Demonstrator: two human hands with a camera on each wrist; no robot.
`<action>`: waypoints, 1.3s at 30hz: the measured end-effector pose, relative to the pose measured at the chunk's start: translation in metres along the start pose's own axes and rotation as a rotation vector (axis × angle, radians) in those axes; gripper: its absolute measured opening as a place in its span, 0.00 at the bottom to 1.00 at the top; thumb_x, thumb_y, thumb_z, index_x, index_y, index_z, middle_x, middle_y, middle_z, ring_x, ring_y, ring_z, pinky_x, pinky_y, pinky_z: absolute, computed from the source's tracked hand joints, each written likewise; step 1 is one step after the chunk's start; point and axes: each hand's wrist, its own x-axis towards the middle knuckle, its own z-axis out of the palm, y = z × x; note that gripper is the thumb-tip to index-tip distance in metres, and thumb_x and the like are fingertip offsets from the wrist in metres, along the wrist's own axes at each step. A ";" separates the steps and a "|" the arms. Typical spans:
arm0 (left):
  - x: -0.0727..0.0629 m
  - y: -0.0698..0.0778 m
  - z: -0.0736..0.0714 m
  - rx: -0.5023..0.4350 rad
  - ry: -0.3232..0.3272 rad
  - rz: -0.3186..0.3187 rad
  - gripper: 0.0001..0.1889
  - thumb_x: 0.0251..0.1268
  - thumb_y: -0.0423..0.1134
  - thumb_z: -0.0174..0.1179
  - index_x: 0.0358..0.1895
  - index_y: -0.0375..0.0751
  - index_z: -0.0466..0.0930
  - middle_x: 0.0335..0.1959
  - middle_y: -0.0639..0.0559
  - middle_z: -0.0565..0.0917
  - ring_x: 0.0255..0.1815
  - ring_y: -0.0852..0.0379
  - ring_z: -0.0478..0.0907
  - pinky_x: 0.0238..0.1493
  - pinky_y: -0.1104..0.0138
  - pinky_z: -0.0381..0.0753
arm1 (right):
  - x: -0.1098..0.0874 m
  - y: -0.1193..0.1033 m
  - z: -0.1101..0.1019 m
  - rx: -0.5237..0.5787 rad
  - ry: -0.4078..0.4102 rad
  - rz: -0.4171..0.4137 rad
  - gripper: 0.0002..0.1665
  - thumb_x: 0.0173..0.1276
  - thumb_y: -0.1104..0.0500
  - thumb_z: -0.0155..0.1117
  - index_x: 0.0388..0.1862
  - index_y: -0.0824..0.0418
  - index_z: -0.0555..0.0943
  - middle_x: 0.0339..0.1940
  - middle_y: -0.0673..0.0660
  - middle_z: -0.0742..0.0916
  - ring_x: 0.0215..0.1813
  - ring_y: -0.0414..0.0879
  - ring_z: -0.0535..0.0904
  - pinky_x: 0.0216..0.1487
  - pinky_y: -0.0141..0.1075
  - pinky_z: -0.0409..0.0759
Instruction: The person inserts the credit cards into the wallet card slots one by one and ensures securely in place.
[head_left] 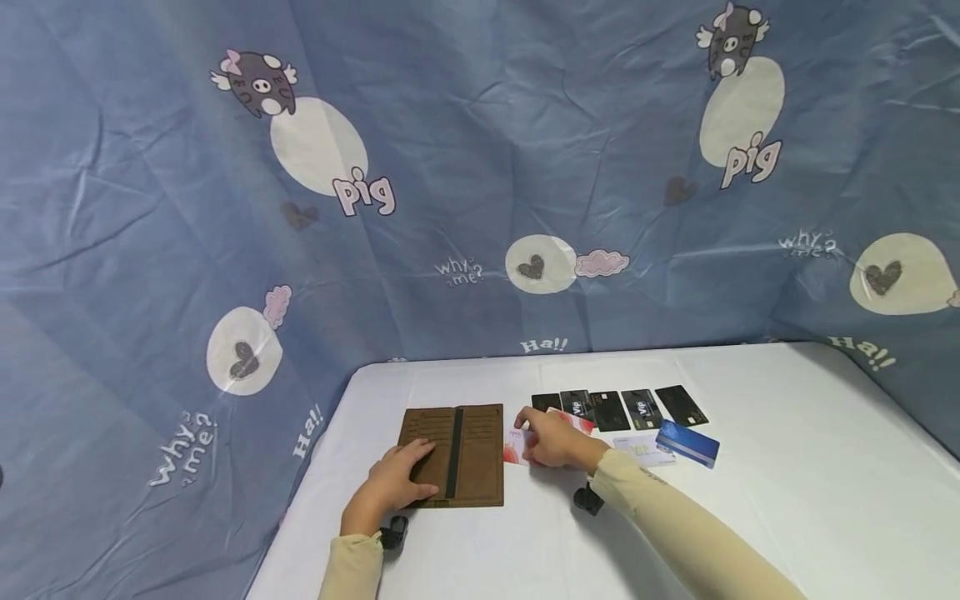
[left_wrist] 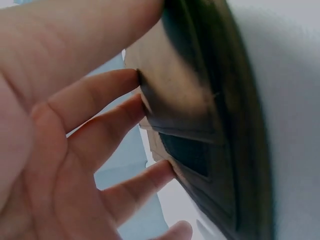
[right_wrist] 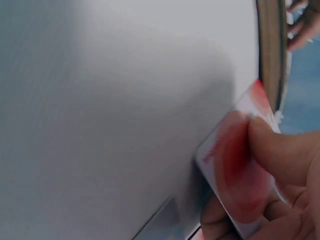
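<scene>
A brown bifold wallet (head_left: pixel 480 467) lies spread out on the white table, with a dark strip down its middle and card slots on both halves. My left hand (head_left: pixel 396 479) rests on its left half, fingers spread; in the left wrist view the fingertips (left_wrist: pixel 162 171) touch the leather. Just right of the wallet, my right hand (head_left: pixel 557 440) pinches a red-and-white card (right_wrist: pixel 239 167) between thumb and fingers. The hand partly covers that card in the head view. Behind the right hand lies another red-and-white card (head_left: pixel 579 422).
Several black cards, one a VIP card (head_left: pixel 642 409), lie in a row farther back. A pale VIP card (head_left: pixel 637 448) and a blue card (head_left: pixel 687 443) lie right of my right hand. A blue patterned cloth (head_left: pixel 465 217) hangs behind the white table (head_left: pixel 810 467).
</scene>
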 end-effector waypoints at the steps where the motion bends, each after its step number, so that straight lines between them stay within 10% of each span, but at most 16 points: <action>1: -0.001 0.000 -0.001 0.007 -0.001 -0.004 0.37 0.53 0.43 0.75 0.69 0.41 0.72 0.73 0.40 0.69 0.73 0.31 0.62 0.65 0.33 0.62 | 0.000 0.000 -0.001 0.015 -0.009 0.000 0.26 0.55 0.70 0.70 0.54 0.59 0.76 0.32 0.53 0.82 0.34 0.44 0.75 0.37 0.37 0.75; 6: -0.006 0.004 -0.005 0.043 -0.007 -0.003 0.38 0.49 0.44 0.77 0.67 0.41 0.74 0.71 0.39 0.70 0.71 0.32 0.65 0.65 0.35 0.64 | 0.003 -0.002 -0.011 0.051 0.021 -0.043 0.33 0.55 0.76 0.55 0.61 0.60 0.76 0.45 0.59 0.84 0.36 0.45 0.74 0.40 0.38 0.73; 17: -0.002 0.003 -0.006 -0.060 -0.003 0.030 0.40 0.42 0.38 0.80 0.65 0.41 0.76 0.69 0.40 0.74 0.69 0.34 0.69 0.65 0.38 0.69 | 0.015 -0.008 -0.016 0.322 0.174 0.142 0.21 0.62 0.68 0.66 0.54 0.64 0.75 0.29 0.54 0.77 0.28 0.43 0.71 0.28 0.32 0.71; 39: -0.003 -0.001 -0.008 -0.101 -0.077 -0.031 0.44 0.41 0.38 0.81 0.69 0.39 0.72 0.75 0.40 0.66 0.73 0.33 0.63 0.68 0.42 0.68 | 0.064 -0.035 0.027 0.538 0.184 0.128 0.22 0.63 0.71 0.63 0.58 0.68 0.78 0.20 0.50 0.74 0.18 0.39 0.66 0.19 0.30 0.70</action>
